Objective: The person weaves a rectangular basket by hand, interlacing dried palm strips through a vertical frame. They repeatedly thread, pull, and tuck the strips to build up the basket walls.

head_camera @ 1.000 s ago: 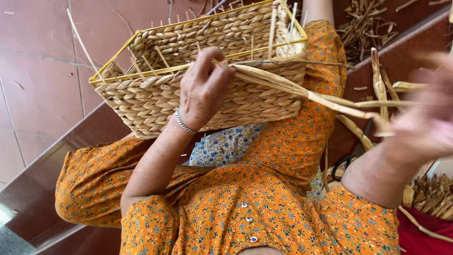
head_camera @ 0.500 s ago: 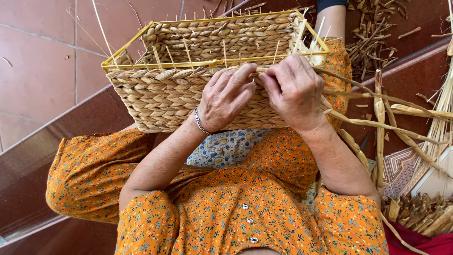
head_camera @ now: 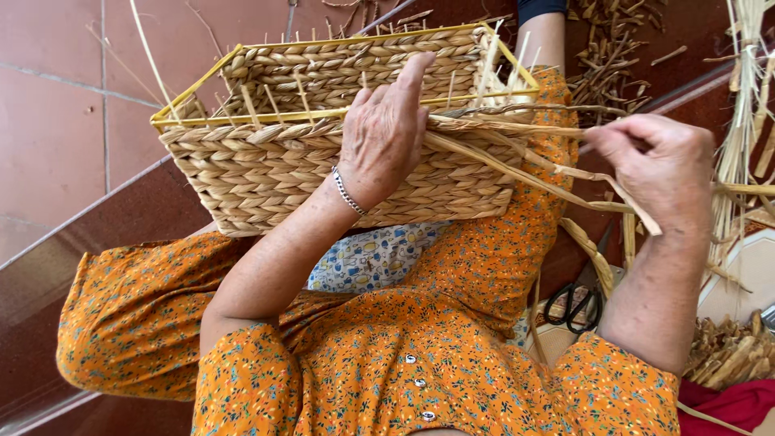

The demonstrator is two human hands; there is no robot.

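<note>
A rectangular woven straw basket with a yellow wire frame rests on my lap, tilted toward me. My left hand, with a silver bracelet on the wrist, presses flat on the basket's near rim, its fingers over the edge. Out to the right of the basket, my right hand pinches long dried straw strands. The strands run taut from the rim to that hand. Loose ends hang below it.
Black-handled scissors lie on the floor by my right knee. Bundles of dried straw stand at the right, cut pieces lie at the lower right, and scraps litter the upper right. Reddish floor tiles spread to the left.
My right hand has left the basket rim and pulled away to the right, drawing the straw strands out taut. My left hand has stayed on the rim, its fingers now stretched over the edge.
</note>
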